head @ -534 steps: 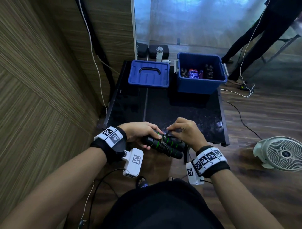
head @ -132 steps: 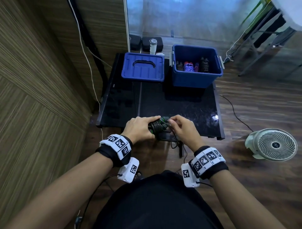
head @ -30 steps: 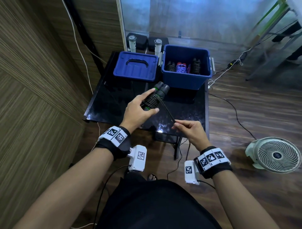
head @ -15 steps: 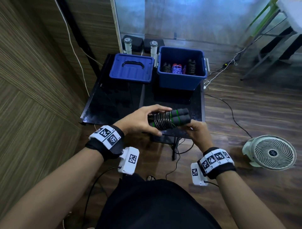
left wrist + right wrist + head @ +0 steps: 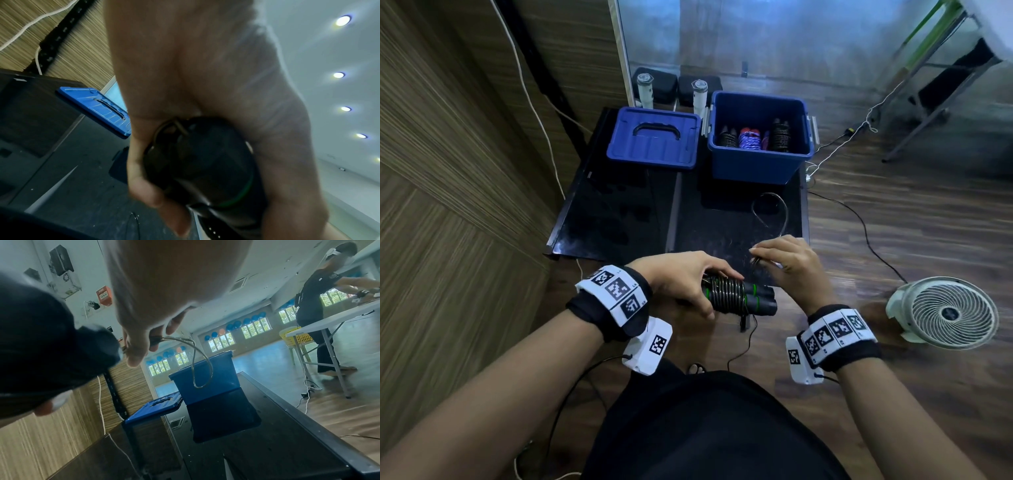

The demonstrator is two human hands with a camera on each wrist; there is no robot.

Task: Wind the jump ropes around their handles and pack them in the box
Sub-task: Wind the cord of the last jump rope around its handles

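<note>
Two handles (image 5: 739, 299) in left hand (image 5: 681, 279), rope loop (image 5: 770, 212) pinched right

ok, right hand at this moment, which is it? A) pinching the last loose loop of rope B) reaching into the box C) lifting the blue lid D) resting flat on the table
A: the right hand pinches a loose loop of rope that arcs toward the blue box, while the left hand grips the wound handles.
</note>
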